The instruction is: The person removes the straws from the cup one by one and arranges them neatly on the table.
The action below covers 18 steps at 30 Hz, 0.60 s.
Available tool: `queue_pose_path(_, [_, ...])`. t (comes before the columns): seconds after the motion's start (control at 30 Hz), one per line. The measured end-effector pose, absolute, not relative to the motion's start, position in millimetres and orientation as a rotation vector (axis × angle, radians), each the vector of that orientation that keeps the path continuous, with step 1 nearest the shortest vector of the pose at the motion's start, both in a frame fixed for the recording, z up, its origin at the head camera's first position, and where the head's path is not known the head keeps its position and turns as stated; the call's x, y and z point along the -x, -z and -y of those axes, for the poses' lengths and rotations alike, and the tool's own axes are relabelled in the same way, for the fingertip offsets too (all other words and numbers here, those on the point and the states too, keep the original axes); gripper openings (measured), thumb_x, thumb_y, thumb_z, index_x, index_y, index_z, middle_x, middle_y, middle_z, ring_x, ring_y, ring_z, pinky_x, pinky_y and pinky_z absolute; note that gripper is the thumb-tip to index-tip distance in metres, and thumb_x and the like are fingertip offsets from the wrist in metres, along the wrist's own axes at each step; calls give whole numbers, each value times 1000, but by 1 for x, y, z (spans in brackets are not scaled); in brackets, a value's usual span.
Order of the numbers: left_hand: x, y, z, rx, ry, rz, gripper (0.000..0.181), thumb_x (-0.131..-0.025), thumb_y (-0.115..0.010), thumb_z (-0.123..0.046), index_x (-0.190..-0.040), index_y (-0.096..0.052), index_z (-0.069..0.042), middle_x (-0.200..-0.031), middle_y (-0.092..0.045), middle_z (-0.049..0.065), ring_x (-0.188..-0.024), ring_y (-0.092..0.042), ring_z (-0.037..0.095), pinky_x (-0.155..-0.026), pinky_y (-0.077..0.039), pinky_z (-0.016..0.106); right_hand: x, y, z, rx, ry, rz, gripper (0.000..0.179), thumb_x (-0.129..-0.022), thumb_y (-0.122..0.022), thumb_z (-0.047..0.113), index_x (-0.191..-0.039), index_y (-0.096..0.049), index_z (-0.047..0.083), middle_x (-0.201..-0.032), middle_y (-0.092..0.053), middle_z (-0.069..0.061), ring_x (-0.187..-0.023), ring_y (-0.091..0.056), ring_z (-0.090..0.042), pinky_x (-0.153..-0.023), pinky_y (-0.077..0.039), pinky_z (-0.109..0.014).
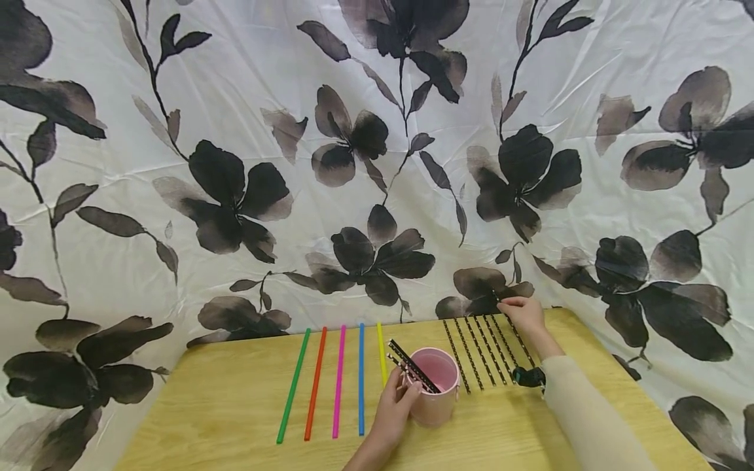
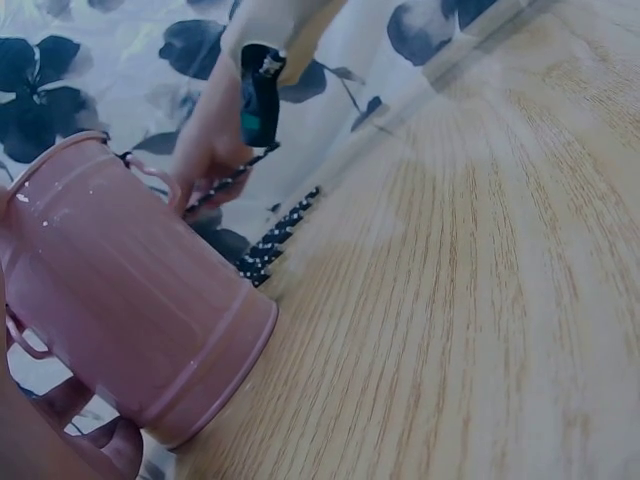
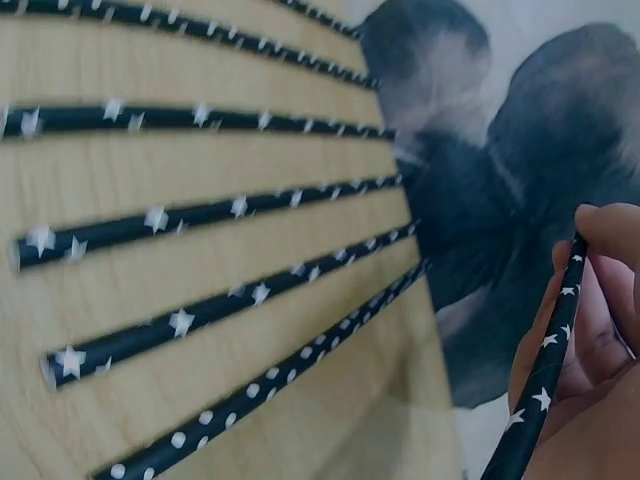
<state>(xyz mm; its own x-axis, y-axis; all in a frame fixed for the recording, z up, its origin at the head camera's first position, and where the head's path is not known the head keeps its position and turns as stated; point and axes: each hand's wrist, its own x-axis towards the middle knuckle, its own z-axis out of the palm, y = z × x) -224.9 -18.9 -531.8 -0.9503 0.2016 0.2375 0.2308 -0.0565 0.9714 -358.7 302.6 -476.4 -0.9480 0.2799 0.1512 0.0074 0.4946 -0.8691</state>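
My left hand grips a small pink bucket from its left side, thumb near the rim. The bucket has small side loops, and several black patterned straws lean inside it toward the left. My right hand pinches a black straw with white stars near one end, at the table's back right. Left of that hand, several black straws lie in a spaced row. One with white dots lies closest to the held straw in the right wrist view.
Green, red, pink, blue and yellow straws lie side by side left of the bucket. Behind the wooden table hangs a white cloth with dark flowers. A black band circles the right wrist.
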Motion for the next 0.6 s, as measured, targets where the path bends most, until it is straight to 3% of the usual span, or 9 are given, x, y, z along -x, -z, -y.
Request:
queue_pose_path(0.27, [224,530,22,474,2234,2150,52,-100,-54,-25,-147,-38,-12,-143,-41,25,-128,-42,46,-104,-33,57,368,502,-314,332,-1407,2474,30,-91,-66,19,-109,-69,-6,-111,-64,-23,-103,-57,-38,-82,-49,-46])
queue_pose_path(0.6, [224,532,18,472,2220,2153,55,-100,-54,-25,-148,-36,-8,-142,-41,28,-127,-41,48,-104,-33,57,371,521,-320,387,-1363,2500,29,-90,-68,20,-106,-71,-4,-99,-68,-17,-89,-60,-32,-65,-49,-35])
